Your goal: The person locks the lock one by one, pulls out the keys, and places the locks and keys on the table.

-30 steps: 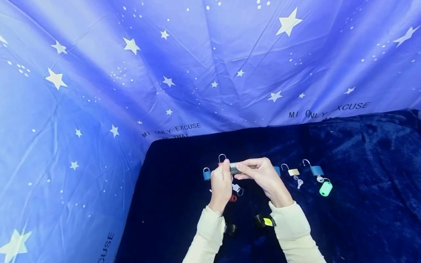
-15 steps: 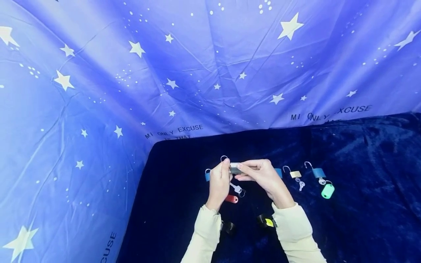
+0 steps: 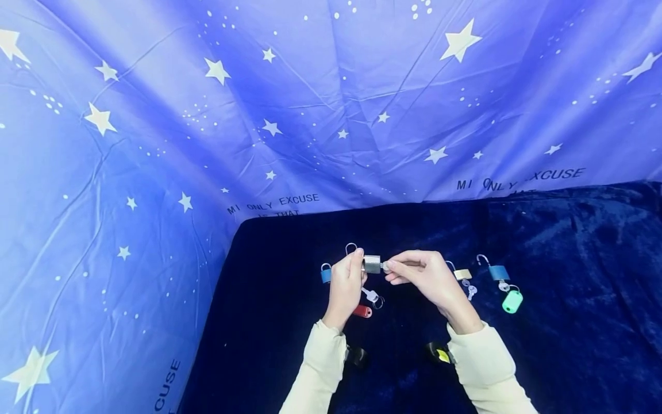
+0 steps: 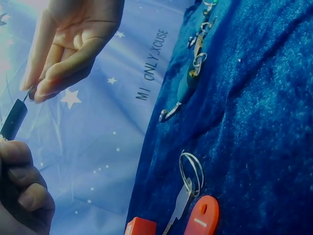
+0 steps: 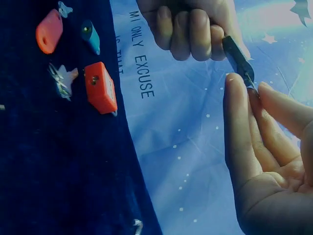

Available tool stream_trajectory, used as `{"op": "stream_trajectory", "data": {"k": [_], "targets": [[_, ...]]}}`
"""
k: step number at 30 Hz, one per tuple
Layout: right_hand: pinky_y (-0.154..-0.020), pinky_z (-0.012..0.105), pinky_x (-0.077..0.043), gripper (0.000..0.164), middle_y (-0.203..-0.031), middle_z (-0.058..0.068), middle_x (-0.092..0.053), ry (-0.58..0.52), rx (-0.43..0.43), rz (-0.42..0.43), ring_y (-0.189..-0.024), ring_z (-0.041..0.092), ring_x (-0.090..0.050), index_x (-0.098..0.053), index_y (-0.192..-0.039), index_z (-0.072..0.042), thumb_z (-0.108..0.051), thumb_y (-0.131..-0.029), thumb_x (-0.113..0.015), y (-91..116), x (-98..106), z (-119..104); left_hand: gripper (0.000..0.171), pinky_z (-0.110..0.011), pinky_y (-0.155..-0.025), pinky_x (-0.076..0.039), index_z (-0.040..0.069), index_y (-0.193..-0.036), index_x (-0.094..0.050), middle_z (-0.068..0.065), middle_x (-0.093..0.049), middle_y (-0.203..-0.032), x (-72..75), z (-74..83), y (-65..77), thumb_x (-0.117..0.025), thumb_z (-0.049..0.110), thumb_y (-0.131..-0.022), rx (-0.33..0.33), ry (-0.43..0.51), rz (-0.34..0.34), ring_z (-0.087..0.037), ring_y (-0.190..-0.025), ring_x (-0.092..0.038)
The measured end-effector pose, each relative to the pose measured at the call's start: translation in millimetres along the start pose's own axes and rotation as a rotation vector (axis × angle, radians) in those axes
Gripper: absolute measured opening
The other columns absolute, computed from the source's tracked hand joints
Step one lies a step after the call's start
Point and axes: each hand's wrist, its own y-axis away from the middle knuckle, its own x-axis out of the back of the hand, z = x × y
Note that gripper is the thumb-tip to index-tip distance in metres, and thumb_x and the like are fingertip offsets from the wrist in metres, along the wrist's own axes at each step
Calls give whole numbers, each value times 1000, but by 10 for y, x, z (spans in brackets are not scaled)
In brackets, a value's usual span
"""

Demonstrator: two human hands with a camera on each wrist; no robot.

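My left hand (image 3: pixel 343 290) grips a silver padlock (image 3: pixel 372 264), its body pointing right with the shackle end inside the fingers. Facing it, my right hand (image 3: pixel 429 284) pinches a small key (image 3: pixel 384 266) between thumb and fingertips. The thin key blade (image 4: pixel 26 95) meets the lock's end in the left wrist view; how deep it sits I cannot tell. Seen from the right wrist, the lock body (image 5: pixel 237 56) looks dark and narrow. Below the left hand lie a red padlock (image 5: pixel 101 88), mostly hidden in the head view, and keys on a ring (image 3: pixel 371 296).
Dark blue plush cloth (image 3: pixel 579 345) covers the surface, with a starry curtain (image 3: pixel 320 86) behind. A blue padlock (image 3: pixel 325 276) and red tag (image 3: pixel 363 311) lie left. To the right are a brass padlock (image 3: pixel 462 275) and an open blue padlock (image 3: pixel 499 272) with a green tag (image 3: pixel 512 302).
My right hand has drawn back to the right from the padlock, and the key now shows between lock and fingertips. The left hand has stayed nearly still with the padlock.
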Motion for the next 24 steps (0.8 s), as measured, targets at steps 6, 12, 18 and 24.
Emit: {"op": "stream_trajectory", "data": {"k": [6, 12, 18, 24], "targets": [[-72, 39, -53, 37, -91, 30, -62, -8, -5, 10, -77, 29, -65, -62, -98, 6, -27, -81, -66, 12, 27, 32, 41, -23, -40, -36, 13, -67, -48, 3, -43, -52, -17, -31, 14, -37, 38, -98, -24, -42, -15, -9, -43, -41], [-73, 40, -53, 37, -91, 26, -63, -21, -28, -6, -78, 29, -65, -61, -99, 7, -25, -81, -67, 24, 38, 74, 37, -22, -39, -38, 15, -70, -50, 6, -44, -52, -34, -41, 33, -37, 35, -98, -44, -48, -23, -6, -42, -41], [-72, 39, -53, 37, -91, 31, -61, -25, -39, -5, -77, 28, -66, -62, -99, 7, -24, -80, -67, 22, 27, 86, 40, -24, -40, -37, 13, -70, -50, 3, -44, -51, -51, -40, 27, -36, 39, -97, -22, -36, -48, -10, -42, -42], [-72, 38, -53, 36, -88, 23, -65, -13, -34, 11, -77, 29, -66, -62, -99, 7, -23, -79, -68, 18, 25, 74, 42, -23, -42, -38, 11, -69, -50, 1, -45, -51, -56, 5, 14, -36, 37, -98, -8, -64, -59, -20, -43, -46]]}}
